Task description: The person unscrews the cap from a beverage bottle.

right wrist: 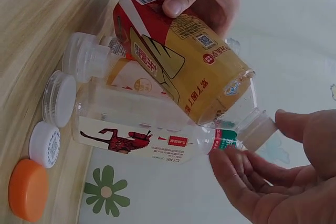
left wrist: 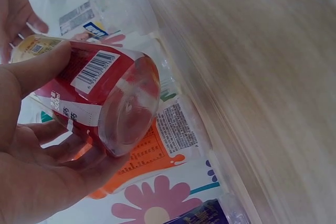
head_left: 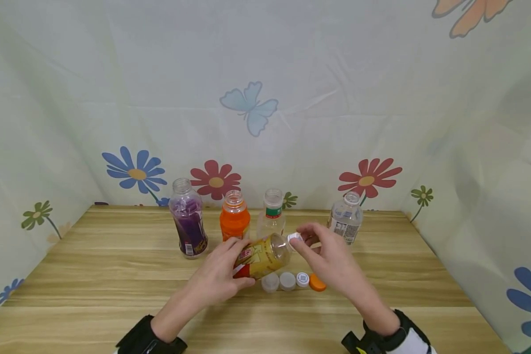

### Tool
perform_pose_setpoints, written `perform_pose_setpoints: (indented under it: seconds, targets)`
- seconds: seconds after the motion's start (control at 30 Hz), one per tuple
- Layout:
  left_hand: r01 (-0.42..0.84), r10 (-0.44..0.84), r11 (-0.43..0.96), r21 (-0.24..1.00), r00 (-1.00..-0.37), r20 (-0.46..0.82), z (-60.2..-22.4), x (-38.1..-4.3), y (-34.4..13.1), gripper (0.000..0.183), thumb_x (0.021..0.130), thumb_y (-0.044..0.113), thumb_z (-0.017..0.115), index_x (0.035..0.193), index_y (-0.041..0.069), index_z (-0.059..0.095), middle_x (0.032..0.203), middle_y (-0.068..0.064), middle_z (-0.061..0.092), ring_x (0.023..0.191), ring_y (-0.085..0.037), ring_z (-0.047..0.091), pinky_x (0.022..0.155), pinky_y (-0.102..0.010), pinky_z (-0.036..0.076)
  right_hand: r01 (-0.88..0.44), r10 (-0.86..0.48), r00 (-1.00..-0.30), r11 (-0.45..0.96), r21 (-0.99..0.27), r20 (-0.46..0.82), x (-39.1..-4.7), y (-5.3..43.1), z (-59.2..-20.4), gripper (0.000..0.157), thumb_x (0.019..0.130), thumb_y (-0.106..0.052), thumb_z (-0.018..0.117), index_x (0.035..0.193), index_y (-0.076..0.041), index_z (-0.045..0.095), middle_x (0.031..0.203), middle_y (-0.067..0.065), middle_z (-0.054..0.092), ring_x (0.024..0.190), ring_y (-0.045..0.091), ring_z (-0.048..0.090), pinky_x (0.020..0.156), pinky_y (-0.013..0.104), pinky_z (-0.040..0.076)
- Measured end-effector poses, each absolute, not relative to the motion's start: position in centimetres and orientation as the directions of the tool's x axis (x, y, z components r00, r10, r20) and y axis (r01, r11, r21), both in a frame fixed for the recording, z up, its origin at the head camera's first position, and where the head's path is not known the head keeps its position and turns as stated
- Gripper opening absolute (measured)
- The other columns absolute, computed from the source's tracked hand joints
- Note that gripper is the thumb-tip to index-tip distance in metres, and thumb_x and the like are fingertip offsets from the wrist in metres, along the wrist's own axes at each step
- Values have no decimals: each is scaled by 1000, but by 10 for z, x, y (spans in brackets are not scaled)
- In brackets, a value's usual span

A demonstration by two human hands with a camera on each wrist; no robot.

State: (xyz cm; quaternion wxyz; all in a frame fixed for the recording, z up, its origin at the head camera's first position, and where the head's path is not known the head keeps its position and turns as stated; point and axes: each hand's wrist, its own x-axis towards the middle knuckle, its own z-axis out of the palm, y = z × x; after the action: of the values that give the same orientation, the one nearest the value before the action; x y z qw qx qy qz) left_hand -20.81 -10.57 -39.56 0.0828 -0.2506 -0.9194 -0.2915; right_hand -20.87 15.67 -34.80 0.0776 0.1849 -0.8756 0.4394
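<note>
A clear plastic bottle with a red and yellow label lies tilted in the air, its neck toward the right. My left hand grips it round the lower body, thumb across the label in the left wrist view. At the neck, my right hand pinches the white cap with thumb and fingers. Below the bottle, a row of loose caps sits on the table: two translucent ones, a small white cap and an orange cap.
Behind the hands stand uncapped bottles: a purple-labelled bottle, an orange-labelled bottle, a clear bottle with a green neck band and another clear bottle at right. A flower-printed cloth hangs behind the wooden table.
</note>
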Motion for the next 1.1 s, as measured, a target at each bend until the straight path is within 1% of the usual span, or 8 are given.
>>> perform_pose_setpoints:
  seconds: [0.13, 0.33, 0.47, 0.77, 1.1]
  targets:
    - [507, 410, 706, 495, -862, 297, -395, -208, -106, 75, 78, 23, 92, 141, 5, 56, 127, -8, 60, 115, -27, 57, 104, -51, 48, -417, -241, -909, 552, -722, 340, -207, 156, -348, 21, 97, -17, 74, 113, -4, 70, 95, 1, 65, 88, 17, 61, 76, 29, 58]
    - [508, 408, 708, 490, -861, 303, -396, -208, -105, 76, 78, 22, 92, 142, 6, 55, 127, -8, 60, 116, -27, 57, 104, -51, 47, -484, -261, -874, 528, -698, 409, -206, 156, -348, 18, 94, -12, 76, 110, -3, 73, 94, 1, 66, 87, 15, 62, 75, 30, 59]
    - [506, 407, 716, 481, -862, 301, -397, -207, -105, 77, 79, 23, 92, 144, 5, 54, 129, -8, 60, 118, -27, 56, 105, -51, 47, -496, -278, -868, 516, -698, 411, -206, 157, -347, 19, 94, -9, 76, 111, -3, 73, 95, 1, 66, 88, 15, 62, 75, 28, 59]
    - [517, 414, 717, 468, -856, 310, -398, -207, -106, 77, 79, 24, 91, 144, 5, 54, 129, -7, 59, 118, -26, 56, 105, -49, 47, -522, -326, -852, 488, -699, 409, -205, 160, -345, 20, 92, -4, 76, 113, -3, 72, 101, 3, 66, 94, 21, 63, 81, 31, 59]
    - [515, 417, 719, 466, -857, 304, -399, -208, -105, 77, 80, 24, 91, 144, 4, 54, 130, -8, 59, 118, -26, 57, 104, -50, 48, -574, -366, -817, 445, -687, 445, -205, 160, -347, 24, 90, 2, 76, 114, -2, 70, 106, 4, 65, 99, 21, 63, 85, 32, 59]
